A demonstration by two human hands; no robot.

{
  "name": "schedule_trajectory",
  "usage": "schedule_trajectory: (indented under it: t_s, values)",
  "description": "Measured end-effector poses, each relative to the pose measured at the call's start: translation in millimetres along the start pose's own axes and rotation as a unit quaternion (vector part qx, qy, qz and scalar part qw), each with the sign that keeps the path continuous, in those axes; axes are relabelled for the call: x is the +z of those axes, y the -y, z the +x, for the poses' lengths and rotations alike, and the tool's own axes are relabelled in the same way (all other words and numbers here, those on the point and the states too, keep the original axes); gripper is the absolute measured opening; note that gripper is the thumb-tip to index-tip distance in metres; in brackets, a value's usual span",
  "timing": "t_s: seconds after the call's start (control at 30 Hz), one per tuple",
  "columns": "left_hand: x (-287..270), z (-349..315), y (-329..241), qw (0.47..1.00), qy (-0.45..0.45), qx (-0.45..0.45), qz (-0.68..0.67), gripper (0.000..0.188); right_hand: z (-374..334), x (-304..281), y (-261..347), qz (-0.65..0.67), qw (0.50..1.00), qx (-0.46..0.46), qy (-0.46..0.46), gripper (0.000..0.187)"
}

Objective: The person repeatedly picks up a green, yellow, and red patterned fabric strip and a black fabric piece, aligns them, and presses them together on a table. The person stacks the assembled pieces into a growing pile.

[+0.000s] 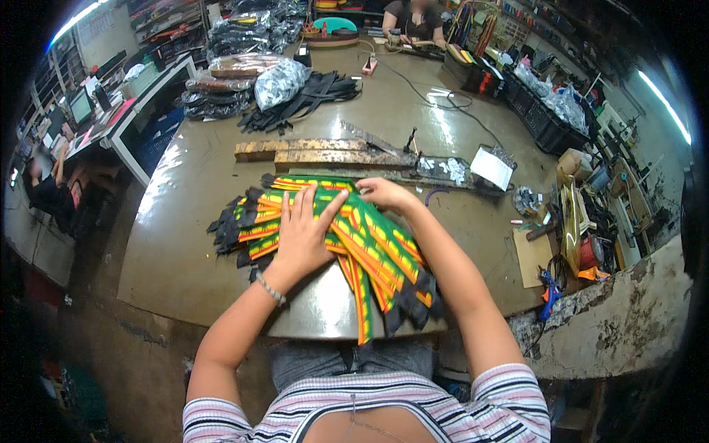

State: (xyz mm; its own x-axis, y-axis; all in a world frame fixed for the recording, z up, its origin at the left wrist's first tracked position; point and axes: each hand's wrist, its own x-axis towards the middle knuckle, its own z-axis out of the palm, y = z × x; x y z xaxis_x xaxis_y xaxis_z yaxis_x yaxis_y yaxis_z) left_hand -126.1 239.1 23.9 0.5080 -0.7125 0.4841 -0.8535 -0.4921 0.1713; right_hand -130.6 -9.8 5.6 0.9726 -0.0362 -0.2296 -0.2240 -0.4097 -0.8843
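A loose pile of patterned fabric straps [377, 247], green, yellow, orange and red with black ends, lies fanned out on the table in front of me. My left hand [299, 229] rests flat on top of the pile, its fingers spread. At the far edge of the pile, my right hand [385, 194] has its fingers curled in, and they look closed on the edge of a green strap. Its fingertips are partly hidden. Black strap ends [225, 224] stick out at the left, and others hang toward the front edge.
Just beyond the pile lie worn wooden bars [325, 156] and a metal-edged board with white scraps [447, 170]. Black straps [314, 100] and plastic-wrapped bundles [221, 88] stand at the back left. A black crate [543, 114] and a blue glue gun [550, 288] are on the right. Another person [415, 23] sits at the far end.
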Motion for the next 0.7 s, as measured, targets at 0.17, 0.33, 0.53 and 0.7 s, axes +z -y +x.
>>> schedule_trajectory:
  t_s: [0.17,0.33,0.53,0.7]
  values:
    - [0.8,6.4,6.2,0.996,-0.033,0.048,0.062,0.098,6.3,-4.9,1.1,-0.037,0.998,-0.048,0.014,0.026]
    - [2.3,4.0,10.1,0.999,0.011,0.008,0.040,0.109,-17.0,2.3,-0.6,-0.047,0.995,-0.082,-0.044,0.056]
    - [-11.2,0.3,4.3,0.996,0.064,-0.024,0.055,0.122,-154.5,71.9,78.0,-0.333,0.854,-0.278,-0.286,0.039]
    - [-44.8,-64.3,5.8,0.999,-0.015,-0.046,-0.003,0.110,-229.3,110.5,139.9,-0.060,0.892,-0.446,0.035,0.033]
